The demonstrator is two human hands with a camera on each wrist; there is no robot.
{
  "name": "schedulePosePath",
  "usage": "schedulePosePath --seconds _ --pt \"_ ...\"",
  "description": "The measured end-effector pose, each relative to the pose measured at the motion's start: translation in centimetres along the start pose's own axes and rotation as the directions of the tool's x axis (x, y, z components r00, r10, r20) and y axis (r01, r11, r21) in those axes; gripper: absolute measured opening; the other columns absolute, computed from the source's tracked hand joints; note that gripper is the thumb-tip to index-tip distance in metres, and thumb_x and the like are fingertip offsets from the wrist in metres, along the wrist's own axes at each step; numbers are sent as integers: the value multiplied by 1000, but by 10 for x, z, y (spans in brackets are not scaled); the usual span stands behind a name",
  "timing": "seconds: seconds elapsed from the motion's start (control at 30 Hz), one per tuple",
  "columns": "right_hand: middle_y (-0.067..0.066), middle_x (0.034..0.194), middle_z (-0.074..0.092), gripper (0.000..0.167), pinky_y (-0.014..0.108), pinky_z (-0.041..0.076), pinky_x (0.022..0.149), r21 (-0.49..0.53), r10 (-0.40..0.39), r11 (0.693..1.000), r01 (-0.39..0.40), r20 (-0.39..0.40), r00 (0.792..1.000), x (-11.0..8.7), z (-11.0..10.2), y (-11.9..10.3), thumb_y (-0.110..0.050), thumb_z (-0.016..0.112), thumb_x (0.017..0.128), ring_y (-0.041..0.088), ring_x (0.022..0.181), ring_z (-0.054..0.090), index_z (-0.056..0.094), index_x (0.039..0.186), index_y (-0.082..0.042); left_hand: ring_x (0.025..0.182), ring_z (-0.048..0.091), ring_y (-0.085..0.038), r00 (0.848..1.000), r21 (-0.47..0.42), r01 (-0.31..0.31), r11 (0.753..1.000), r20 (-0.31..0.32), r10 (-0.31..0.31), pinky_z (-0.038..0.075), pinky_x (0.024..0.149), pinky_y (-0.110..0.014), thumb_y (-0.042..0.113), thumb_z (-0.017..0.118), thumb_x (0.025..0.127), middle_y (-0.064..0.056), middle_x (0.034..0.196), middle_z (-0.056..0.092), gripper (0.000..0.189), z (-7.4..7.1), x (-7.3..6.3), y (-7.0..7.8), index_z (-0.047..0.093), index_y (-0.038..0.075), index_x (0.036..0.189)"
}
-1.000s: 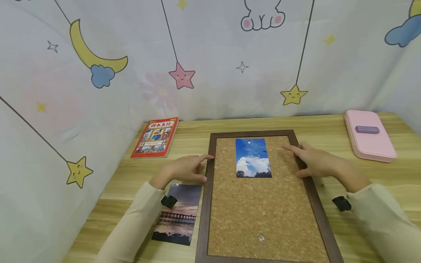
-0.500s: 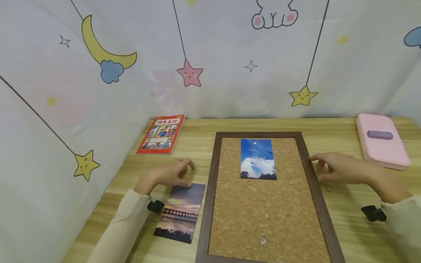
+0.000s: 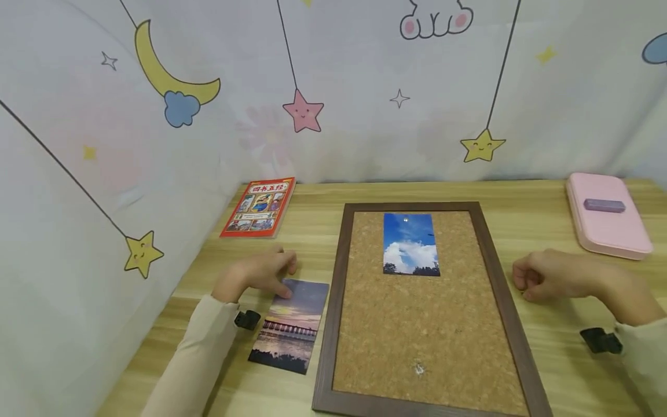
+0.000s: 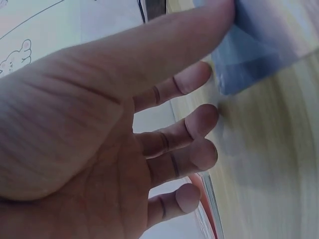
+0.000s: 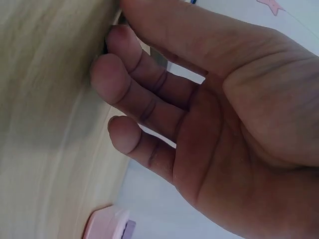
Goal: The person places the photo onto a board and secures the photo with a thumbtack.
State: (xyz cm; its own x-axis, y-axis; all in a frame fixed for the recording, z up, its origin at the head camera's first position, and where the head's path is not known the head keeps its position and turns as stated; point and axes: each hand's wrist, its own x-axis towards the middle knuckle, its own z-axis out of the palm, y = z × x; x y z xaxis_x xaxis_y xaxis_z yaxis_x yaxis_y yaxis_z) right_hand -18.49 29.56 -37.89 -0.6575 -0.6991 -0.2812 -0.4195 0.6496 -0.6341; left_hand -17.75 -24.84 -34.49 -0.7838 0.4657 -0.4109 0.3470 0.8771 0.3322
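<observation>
Dark brown frame point(image 3: 508, 310) round a rectangular tan cork board point(image 3: 427, 324) here, lying flat on a pale yellowish wood-grain table point(image 3: 283, 397), with a glossy blue-sky-and-white-cloud photo point(image 3: 410, 246) up near the top, held by a tiny shiny pin point(image 3: 406, 220). There's also a small whitish spot point(image 3: 419, 369) low on the cork, too small to tell what it is. The other print, a purple-and-pink sunset photo with a long dark bridge point(image 3: 290, 330), is flat on the table just left of the board, a bit skewed and not touching it. The left hand point(image 3: 263, 272) has its thumb resting on the upper left corner of that sunset print, other fingers loosely bent beside the corner, so it's a touch and not really a grip. The right hand point(image 3: 563, 275) is down at the table just beside the right edge of the frame, fingers curled, but the thumb and index tips are hidden so I honestly can't tell if it's pinching anything. Further back, a red-covered book with colourful little pictures point(image 3: 259, 207) sits on the left and a pink rounded rectangular case point(image 3: 607, 229) on the right, with a greyish-purple bar point(image 3: 604, 205) on top
</observation>
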Motion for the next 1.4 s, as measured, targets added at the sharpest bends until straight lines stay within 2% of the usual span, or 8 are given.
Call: schedulePosePath --seconds 0.17,0.4,0.53,0.63,0.7,0.83,1.07,1.4 --pt "-12 68 48 18 22 36 50 2 -11 1000 11 8 1000 0 2 0 0 68 86 0 58 42 60 84 -15 85 43 -20 999 1 26 1000 19 -26 39 73 -31 17 84 82 -6 96 46 33 2 2 3 54 9 94" --pt "-17 72 50 21 23 38 49 -4 -161 987 161 -8 987 -1 -2 3 5 65 89 -4 62 43 60 85 -15 81 41 -17 999 -11 20 1000 42 -19 36 70 -28 15 81 85 -4 87 45 31 2 -1 -3 51 8 90" --pt "-17 74 50 22 23 39 49 8 -192 981 192 -4 981 -1 -2 4 4 65 92 -4 63 44 60 86 -16 76 43 -13 995 -57 -82 995 53 85 39 69 -26 9 79 85 -2 81 48 28 1 1 -11 51 7 88" --pt "-18 74 51 21 23 40 49 -5 -205 979 205 -9 979 0 -4 3 3 65 93 -4 64 46 60 86 -17 75 46 -11 982 -83 -178 980 54 183 42 69 -26 4 77 86 -2 81 51 24 -1 2 -17 54 7 88" --pt "-18 75 52 21 22 41 51 -21 -208 978 207 -14 978 0 -6 2 1 65 94 -3 65 47 60 87 -19 76 49 -11 973 -94 -215 972 60 221 44 70 -26 3 75 88 -1 82 54 19 -2 2 -18 57 7 90" --pt "-17 77 54 20 23 43 52 -37 -226 974 225 -31 974 0 -11 -2 -1 65 95 -1 67 51 60 88 -20 80 53 -9 960 -115 -258 959 80 268 48 73 -26 3 70 92 3 87 61 9 -4 3 -18 65 8 96" --pt "-17 76 52 20 24 43 53 -53 -221 974 219 -42 974 5 -16 -14 -3 65 96 0 68 52 58 86 -20 79 55 -10 937 -135 -323 937 97 337 49 72 -27 2 64 96 5 87 61 10 -8 4 -17 67 11 97" --pt "-15 76 52 19 25 43 56 -85 -178 981 173 -58 982 20 -20 -40 -9 65 97 1 69 51 57 87 -23 72 51 -13 918 -304 -337 891 105 383 43 67 -25 5 57 101 4 79 54 7 -13 7 -6 61 9 98"
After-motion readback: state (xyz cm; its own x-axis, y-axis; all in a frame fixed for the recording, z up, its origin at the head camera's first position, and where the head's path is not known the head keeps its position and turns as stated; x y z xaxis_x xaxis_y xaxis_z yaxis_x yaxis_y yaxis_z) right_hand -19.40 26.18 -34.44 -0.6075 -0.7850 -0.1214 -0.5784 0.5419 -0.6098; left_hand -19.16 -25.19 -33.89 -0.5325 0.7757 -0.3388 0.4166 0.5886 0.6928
